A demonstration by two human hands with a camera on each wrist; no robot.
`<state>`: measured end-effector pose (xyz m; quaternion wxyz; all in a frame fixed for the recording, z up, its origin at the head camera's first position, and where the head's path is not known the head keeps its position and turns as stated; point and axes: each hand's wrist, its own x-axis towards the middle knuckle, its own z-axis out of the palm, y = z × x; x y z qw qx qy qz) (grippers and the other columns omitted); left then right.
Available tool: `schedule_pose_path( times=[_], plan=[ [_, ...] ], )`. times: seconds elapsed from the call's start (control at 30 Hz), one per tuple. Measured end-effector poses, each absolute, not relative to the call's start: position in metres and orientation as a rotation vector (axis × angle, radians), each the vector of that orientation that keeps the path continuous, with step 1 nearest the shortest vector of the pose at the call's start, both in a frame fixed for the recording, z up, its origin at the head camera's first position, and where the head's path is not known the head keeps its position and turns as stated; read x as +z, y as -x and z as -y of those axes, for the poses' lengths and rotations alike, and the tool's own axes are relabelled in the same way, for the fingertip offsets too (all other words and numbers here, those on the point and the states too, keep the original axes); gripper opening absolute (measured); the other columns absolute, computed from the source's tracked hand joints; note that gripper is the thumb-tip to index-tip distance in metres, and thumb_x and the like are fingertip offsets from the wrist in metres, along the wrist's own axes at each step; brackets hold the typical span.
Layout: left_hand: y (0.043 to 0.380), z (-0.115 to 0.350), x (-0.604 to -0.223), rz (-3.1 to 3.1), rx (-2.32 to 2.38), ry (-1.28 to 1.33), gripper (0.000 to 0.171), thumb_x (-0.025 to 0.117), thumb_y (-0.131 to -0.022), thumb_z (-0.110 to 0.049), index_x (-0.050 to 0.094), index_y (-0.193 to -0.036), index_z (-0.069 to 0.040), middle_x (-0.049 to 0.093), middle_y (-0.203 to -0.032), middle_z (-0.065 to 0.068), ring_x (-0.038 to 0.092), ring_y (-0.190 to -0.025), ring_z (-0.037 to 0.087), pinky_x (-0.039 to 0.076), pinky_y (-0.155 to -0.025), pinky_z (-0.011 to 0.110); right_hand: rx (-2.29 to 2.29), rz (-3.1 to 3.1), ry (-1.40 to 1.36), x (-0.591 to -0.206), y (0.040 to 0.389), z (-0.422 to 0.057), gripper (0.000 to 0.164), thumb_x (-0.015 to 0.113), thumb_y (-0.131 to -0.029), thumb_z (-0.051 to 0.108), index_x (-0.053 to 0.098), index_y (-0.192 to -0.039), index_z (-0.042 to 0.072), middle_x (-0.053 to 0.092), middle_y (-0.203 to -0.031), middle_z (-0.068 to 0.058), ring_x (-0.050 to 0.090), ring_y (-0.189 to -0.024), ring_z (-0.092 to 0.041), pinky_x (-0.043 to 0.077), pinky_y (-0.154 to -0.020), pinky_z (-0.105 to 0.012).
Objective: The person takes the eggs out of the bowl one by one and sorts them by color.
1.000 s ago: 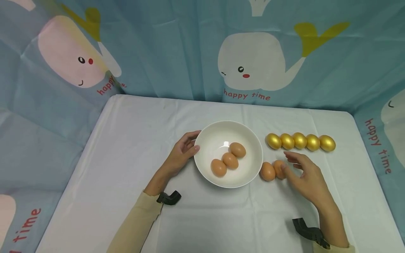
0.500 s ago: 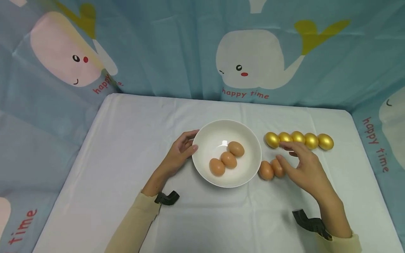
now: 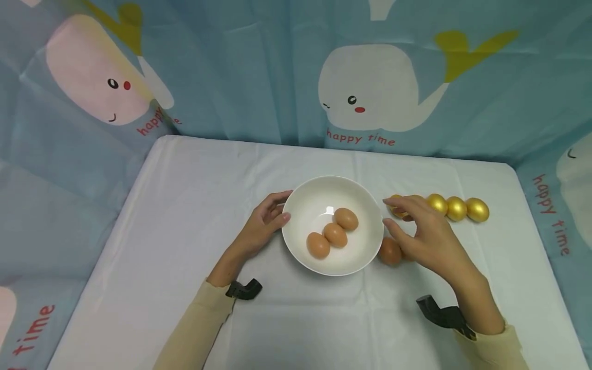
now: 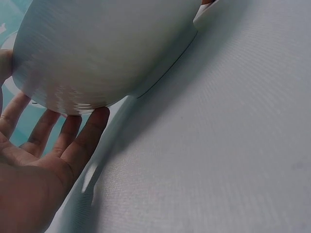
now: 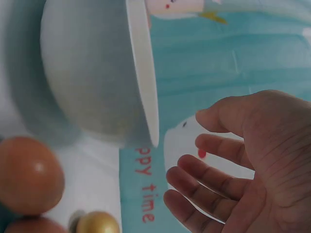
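A white bowl (image 3: 333, 262) holds three brown eggs (image 3: 318, 245) in a slanting line. My left hand (image 3: 260, 226) rests its fingertips and thumb against the bowl's left side; the left wrist view shows nearly straight fingers (image 4: 90, 136) touching the outer wall. My right hand (image 3: 427, 239) hovers right of the bowl, thumb and fingers apart and nothing between them. Beneath it a brown egg (image 3: 390, 251) shows beside the bowl, with another mostly hidden. A row of gold eggs (image 3: 457, 208) lies behind; the hand covers part of the row.
White cloth (image 3: 194, 205) covers the table. A blue curtain (image 3: 259, 77) with printed whales hangs behind and along both sides. Each wrist carries a black camera mount (image 3: 244, 289).
My right hand has moved left and away from me, from beside the brown eggs to over the left end of the gold row, near the bowl's rim. My left hand stays at the bowl.
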<state>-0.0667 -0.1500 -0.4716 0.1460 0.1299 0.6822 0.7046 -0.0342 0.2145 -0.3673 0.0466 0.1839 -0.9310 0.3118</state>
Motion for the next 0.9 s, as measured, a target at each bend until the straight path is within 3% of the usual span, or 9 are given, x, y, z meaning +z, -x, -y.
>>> schedule_pose_path(
  times=[0.2, 0.47, 0.9],
  plan=[
    [0.066, 0.150, -0.472, -1.970, 2.031, -0.367, 0.052, 0.062, -0.099, -0.019, 0.045, -0.148, -0.023, 0.049, -0.151, 0.004, 0.056, -0.136, 0.022, 0.056, -0.101, 0.026, 0.972, 2.888, -0.607, -0.362, 0.042, -0.198, 0.038, 0.072, -0.094, 0.023, 0.065, -0.130, 0.013, 0.067, -0.124, -0.005, 0.067, -0.106, -0.023, 0.060, -0.088, -0.048],
    [0.067, 0.153, -0.473, -1.973, 2.038, -0.373, 0.052, 0.062, -0.100, -0.018, 0.045, -0.149, -0.021, 0.049, -0.152, 0.005, 0.055, -0.137, 0.021, 0.056, -0.101, 0.025, 0.910, 2.980, -0.705, -0.356, 0.054, -0.179, 0.036, 0.067, -0.096, 0.027, 0.063, -0.131, 0.017, 0.065, -0.129, -0.005, 0.068, -0.103, -0.025, 0.060, -0.087, -0.045],
    [0.066, 0.152, -0.472, -1.933, 2.060, -0.379, 0.053, 0.061, -0.100, -0.017, 0.044, -0.150, -0.019, 0.048, -0.153, 0.007, 0.055, -0.136, 0.020, 0.056, -0.101, 0.024, 0.731, 3.195, -0.867, -0.351, 0.075, -0.150, 0.043, 0.066, -0.097, 0.038, 0.064, -0.132, 0.014, 0.060, -0.132, -0.007, 0.066, -0.114, -0.028, 0.057, -0.095, -0.047]
  ],
)
